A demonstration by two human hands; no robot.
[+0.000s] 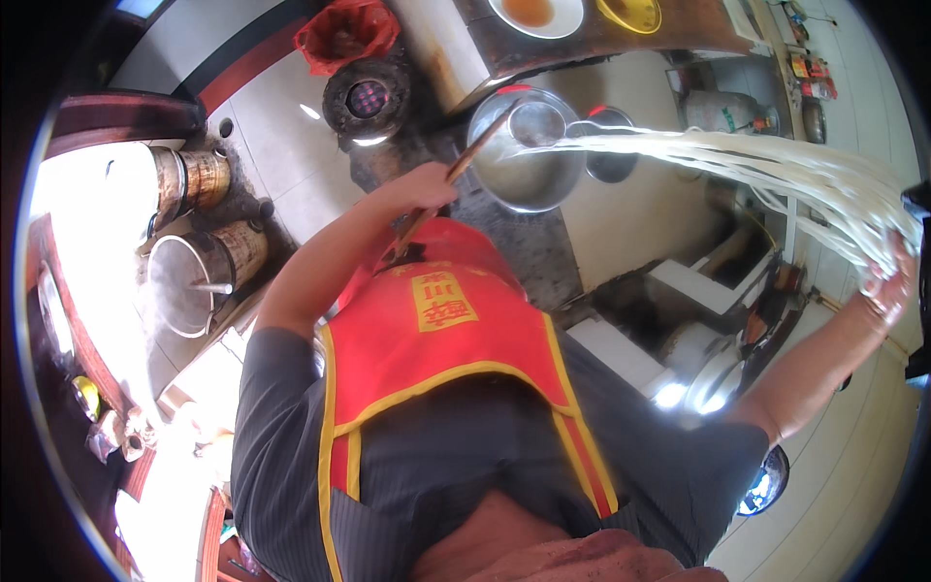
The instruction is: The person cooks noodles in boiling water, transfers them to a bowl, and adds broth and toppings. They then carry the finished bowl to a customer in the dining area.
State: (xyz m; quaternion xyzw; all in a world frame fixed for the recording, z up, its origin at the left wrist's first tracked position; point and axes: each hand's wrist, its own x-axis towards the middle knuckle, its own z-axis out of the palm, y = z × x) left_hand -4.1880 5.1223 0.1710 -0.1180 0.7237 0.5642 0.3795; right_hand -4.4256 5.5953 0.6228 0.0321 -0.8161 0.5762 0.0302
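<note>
My left hand is shut on long wooden sticks, which look like cooking chopsticks; their far tips reach over a steaming metal pot. Far out to the right, my right hand holds the ends of many long white noodle strands. The strands stretch through the air from the pot to this hand. Inside the pot is a round metal strainer or bowl, partly hidden by steam. I wear a red apron with yellow edging and writing.
A counter ahead carries a white bowl and a yellow bowl. Left of the pot stand a round coal stove and a red-lined bin. Steaming metal drums stand at left; a dark pot sits beside the metal pot.
</note>
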